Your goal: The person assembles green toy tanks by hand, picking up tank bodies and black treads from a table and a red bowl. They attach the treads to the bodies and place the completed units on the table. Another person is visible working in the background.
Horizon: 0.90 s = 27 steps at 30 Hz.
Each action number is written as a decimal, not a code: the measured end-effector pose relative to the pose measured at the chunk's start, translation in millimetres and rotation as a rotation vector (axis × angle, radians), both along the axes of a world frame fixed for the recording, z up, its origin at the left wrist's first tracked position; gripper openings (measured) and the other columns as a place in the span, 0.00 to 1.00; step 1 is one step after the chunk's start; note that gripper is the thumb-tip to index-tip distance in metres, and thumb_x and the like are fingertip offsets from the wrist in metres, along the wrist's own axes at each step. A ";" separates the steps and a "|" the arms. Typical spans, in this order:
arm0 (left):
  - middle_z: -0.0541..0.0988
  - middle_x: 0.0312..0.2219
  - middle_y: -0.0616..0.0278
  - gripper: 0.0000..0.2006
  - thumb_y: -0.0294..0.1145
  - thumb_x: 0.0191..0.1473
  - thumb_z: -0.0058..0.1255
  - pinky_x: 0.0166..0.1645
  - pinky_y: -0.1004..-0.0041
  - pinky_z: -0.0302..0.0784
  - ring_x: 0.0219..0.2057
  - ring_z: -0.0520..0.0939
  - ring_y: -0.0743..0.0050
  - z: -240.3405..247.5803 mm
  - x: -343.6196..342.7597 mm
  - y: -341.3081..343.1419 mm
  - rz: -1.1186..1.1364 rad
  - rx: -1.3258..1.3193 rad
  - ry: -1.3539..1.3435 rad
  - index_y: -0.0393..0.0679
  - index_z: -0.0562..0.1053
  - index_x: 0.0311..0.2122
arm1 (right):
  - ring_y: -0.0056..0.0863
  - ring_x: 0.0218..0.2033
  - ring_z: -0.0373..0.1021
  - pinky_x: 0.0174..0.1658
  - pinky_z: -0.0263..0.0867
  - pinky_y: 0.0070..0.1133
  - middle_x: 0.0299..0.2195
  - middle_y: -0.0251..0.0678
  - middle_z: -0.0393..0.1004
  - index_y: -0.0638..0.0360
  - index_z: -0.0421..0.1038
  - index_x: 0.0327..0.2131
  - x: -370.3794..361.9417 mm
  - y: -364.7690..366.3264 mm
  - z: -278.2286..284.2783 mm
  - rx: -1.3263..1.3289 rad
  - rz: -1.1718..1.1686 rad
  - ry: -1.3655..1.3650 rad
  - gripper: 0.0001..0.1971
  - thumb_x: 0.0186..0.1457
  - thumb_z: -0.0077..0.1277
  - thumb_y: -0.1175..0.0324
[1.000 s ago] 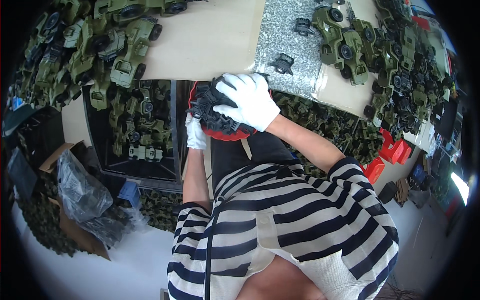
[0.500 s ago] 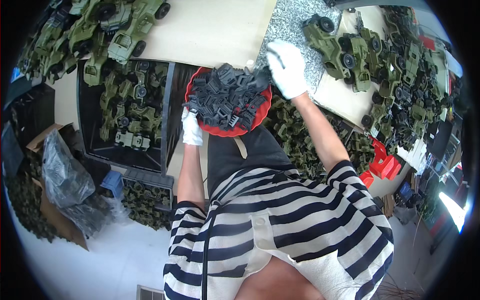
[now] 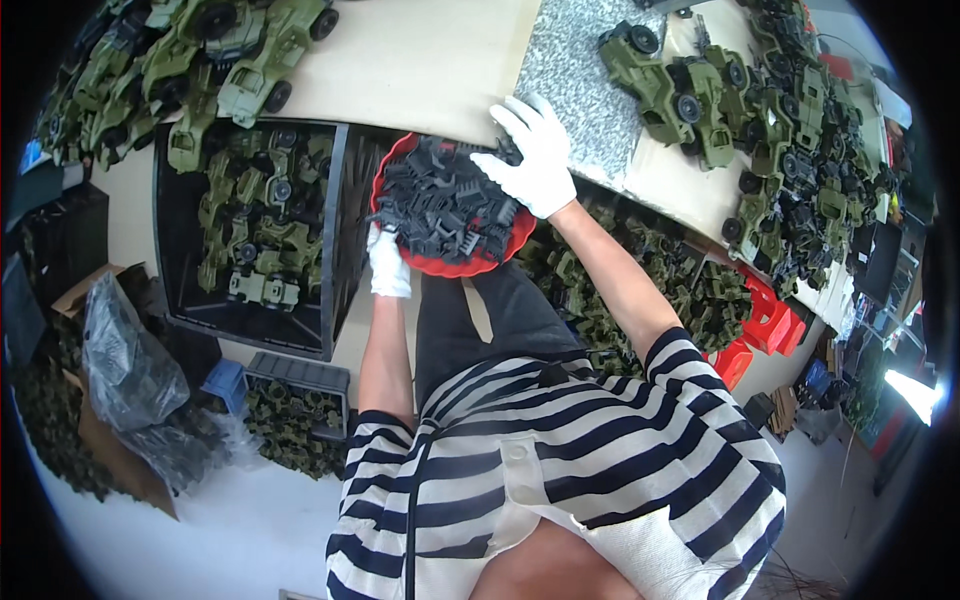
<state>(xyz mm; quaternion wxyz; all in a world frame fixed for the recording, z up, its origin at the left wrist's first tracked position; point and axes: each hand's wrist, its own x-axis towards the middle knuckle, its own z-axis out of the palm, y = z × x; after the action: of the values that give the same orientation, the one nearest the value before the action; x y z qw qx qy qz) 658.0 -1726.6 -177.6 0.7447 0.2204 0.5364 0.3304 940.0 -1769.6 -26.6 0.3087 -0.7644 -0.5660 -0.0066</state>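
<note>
A red basin [image 3: 455, 268] with a wavy rim is heaped with small black plastic parts [image 3: 440, 205]. Its far edge sits against or just under the table's front edge. My left hand [image 3: 388, 262], in a white glove, grips the basin's left rim; some of its fingers are hidden. Over the basin's right far side, my gloved right hand [image 3: 535, 160] is open with fingers spread, its thumb side above the black parts and its fingertips over the table edge. Nothing shows in its fingers.
Green toy vehicles [image 3: 265, 65] are piled on the table [image 3: 420, 60] at far left, and more toy vehicles [image 3: 700, 105] at right. A black crate [image 3: 330, 250] of them stands left of the basin. Red plastic pieces [image 3: 765, 325] lie at right, clear plastic wrap [image 3: 130, 350] at left.
My right hand has come left and nearer, from the grey speckled surface to the basin's edge, with its fingers spreading. The left hand keeps its grip; the basin has barely moved.
</note>
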 end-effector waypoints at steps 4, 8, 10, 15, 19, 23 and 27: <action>0.76 0.47 0.63 0.20 0.26 0.57 0.50 0.54 0.69 0.70 0.47 0.77 0.70 7.2 -2.0 0.6 -0.004 -0.052 0.010 0.41 0.70 0.55 | 0.51 0.47 0.70 0.48 0.67 0.41 0.46 0.46 0.74 0.54 0.73 0.45 -34.3 -4.0 -8.2 0.083 0.156 0.049 0.29 0.38 0.67 0.53; 0.77 0.47 0.64 0.19 0.28 0.58 0.50 0.54 0.70 0.70 0.46 0.77 0.71 9.9 -14.2 -1.9 -0.010 -0.102 -0.008 0.41 0.70 0.55 | 0.48 0.49 0.69 0.51 0.65 0.37 0.46 0.45 0.73 0.56 0.72 0.45 -55.6 -6.1 -13.6 0.019 0.262 0.025 0.25 0.44 0.63 0.54; 0.77 0.47 0.63 0.19 0.29 0.59 0.50 0.53 0.69 0.71 0.46 0.77 0.71 0.4 -22.3 -3.3 -0.033 -0.038 0.037 0.41 0.70 0.55 | 0.48 0.50 0.68 0.52 0.64 0.36 0.46 0.46 0.73 0.56 0.72 0.45 -59.2 -3.8 -0.3 -0.093 0.331 -0.004 0.24 0.46 0.61 0.54; 0.76 0.48 0.62 0.19 0.31 0.60 0.48 0.54 0.69 0.70 0.46 0.77 0.71 -0.4 -47.4 -12.3 -0.065 -0.105 0.025 0.41 0.69 0.56 | 0.39 0.58 0.66 0.60 0.60 0.28 0.55 0.43 0.71 0.61 0.63 0.59 -50.5 -11.6 -26.6 -0.188 0.147 0.999 0.23 0.63 0.45 0.64; 0.76 0.48 0.62 0.20 0.27 0.59 0.46 0.54 0.69 0.71 0.46 0.77 0.71 19.3 -57.8 -20.4 -0.045 -0.098 -0.039 0.42 0.69 0.56 | 0.29 0.57 0.67 0.60 0.59 0.24 0.53 0.41 0.72 0.62 0.63 0.59 -58.0 -14.3 8.3 -0.262 0.283 1.036 0.21 0.64 0.44 0.67; 0.76 0.48 0.62 0.20 0.25 0.58 0.43 0.55 0.69 0.71 0.47 0.77 0.70 49.0 -61.7 -22.9 -0.017 -0.036 -0.061 0.41 0.68 0.57 | 0.28 0.57 0.66 0.60 0.59 0.25 0.52 0.42 0.73 0.67 0.64 0.57 -69.4 -16.5 34.2 -0.112 0.316 1.353 0.20 0.64 0.44 0.67; 0.76 0.50 0.60 0.20 0.26 0.58 0.42 0.56 0.67 0.71 0.49 0.76 0.68 87.4 -67.9 -19.0 -0.043 0.009 -0.007 0.41 0.68 0.57 | 0.28 0.53 0.69 0.59 0.61 0.25 0.50 0.41 0.74 0.66 0.70 0.52 -59.1 -8.9 75.0 -0.105 0.341 1.118 0.18 0.63 0.46 0.66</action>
<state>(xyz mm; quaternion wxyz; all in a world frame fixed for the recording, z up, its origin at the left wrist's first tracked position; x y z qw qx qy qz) 590.0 -1745.6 -90.2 0.7526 0.2342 0.5273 0.3173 880.9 -1778.6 48.4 0.5189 -0.5642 -0.4317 0.4754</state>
